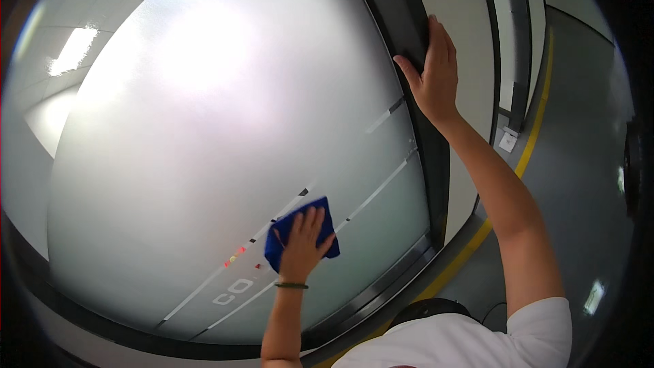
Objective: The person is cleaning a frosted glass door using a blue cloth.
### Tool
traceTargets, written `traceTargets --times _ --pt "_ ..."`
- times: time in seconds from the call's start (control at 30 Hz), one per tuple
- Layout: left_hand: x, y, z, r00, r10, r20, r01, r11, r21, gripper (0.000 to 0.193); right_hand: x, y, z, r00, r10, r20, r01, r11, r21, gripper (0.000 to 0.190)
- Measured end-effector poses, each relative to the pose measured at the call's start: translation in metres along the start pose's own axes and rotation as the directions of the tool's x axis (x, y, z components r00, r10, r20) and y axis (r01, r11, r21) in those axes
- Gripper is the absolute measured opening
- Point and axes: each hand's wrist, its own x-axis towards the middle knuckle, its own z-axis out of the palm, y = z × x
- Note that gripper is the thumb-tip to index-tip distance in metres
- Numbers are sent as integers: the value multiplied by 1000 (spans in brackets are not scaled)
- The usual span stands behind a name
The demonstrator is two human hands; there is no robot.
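A folded blue cloth [327,245] lies against a frosted glass panel [214,153], pressed under the spread fingers of my left hand [304,237]. The cloth covers part of a band of clear stripes and lettering on the panel's lower part. Around my left wrist is a dark bracelet [292,285]. My right hand [437,74] rests on the dark frame [416,25] along the panel's right side, thumb apart from the fingers. It holds no loose object.
A dark and metallic bottom rail [378,286] edges the glass. To the right are pale wall panels [467,51] and a grey floor [572,163] with a yellow line [544,94]. A small white box [508,141] sits low by the wall. A ceiling light [74,51] shows upper left.
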Motion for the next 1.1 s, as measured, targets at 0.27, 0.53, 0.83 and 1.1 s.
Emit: traceTargets --times 0.27,0.53,0.83,1.1 --pt "210 -153 -94 847 -351 -398 402 914 49 78 -12 12 7 998 33 62 -35 999 30 74" --pt "309 -252 -103 674 -133 -727 412 884 220 79 -15 10 11 996 52 66 -58 995 86 77" --pt "259 -133 -92 818 -309 -484 418 899 131 79 -17 10 5 993 62 104 -71 994 89 75" --pt "128 30 -7 961 -277 -24 276 961 -28 78 -18 13 10 995 38 90 -46 994 94 74"
